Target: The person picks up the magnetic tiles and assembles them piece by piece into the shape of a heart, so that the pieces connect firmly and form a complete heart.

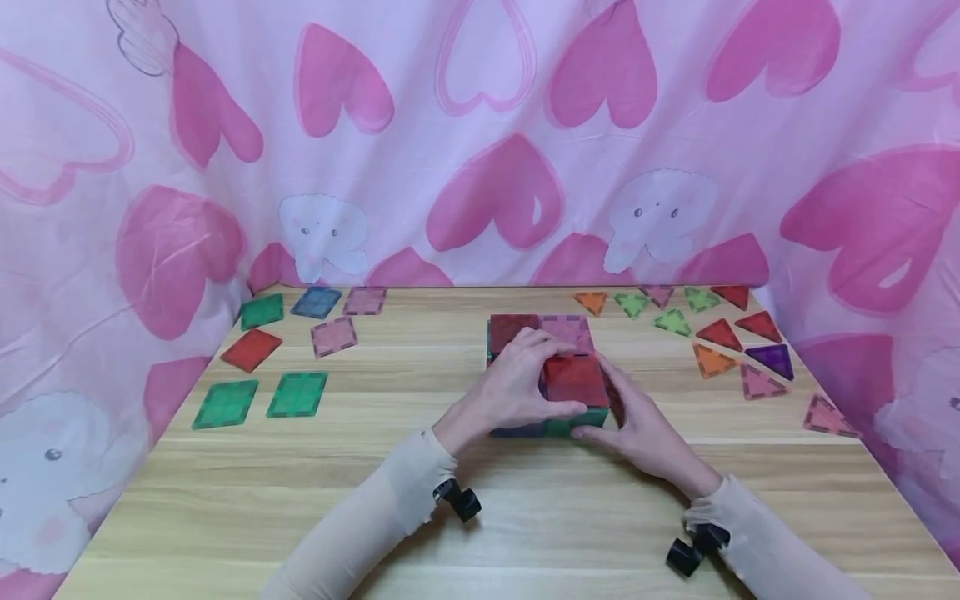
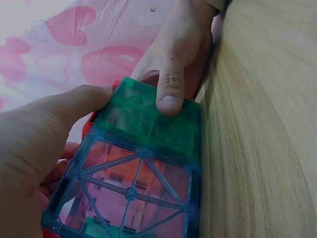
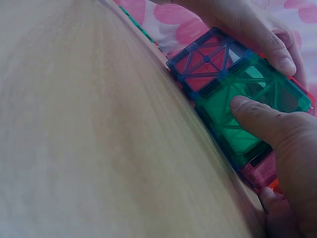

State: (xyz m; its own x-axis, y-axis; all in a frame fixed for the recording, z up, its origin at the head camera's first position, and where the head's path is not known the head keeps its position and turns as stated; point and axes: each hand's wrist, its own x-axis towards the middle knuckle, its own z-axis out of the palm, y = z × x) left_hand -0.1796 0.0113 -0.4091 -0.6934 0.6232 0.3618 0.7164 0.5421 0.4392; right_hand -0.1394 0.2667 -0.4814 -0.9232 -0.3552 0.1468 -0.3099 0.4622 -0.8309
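A low box of translucent magnetic tiles stands mid-table in the head view, with a pink tile [image 1: 567,332] and red tiles [image 1: 576,379] on its top. Its front shows a green tile [image 3: 237,134] beside a blue tile [image 2: 131,193]. My left hand [image 1: 517,383] arches over the box, fingers bent on top and thumb at the near edge of the front red tile. From the right, my right hand [image 1: 641,425] grips the near corner. Its thumb presses the green front face in both wrist views; its other fingers go along the right side, partly hidden.
Square tiles lie loose at the left: green [image 1: 297,394], red [image 1: 251,350], blue [image 1: 316,302] and pink [image 1: 334,337]. Several triangular tiles, among them an orange triangle [image 1: 713,361] and a purple triangle [image 1: 771,361], are spread at the right. A pink heart-print curtain [image 1: 405,183] hangs behind the table.
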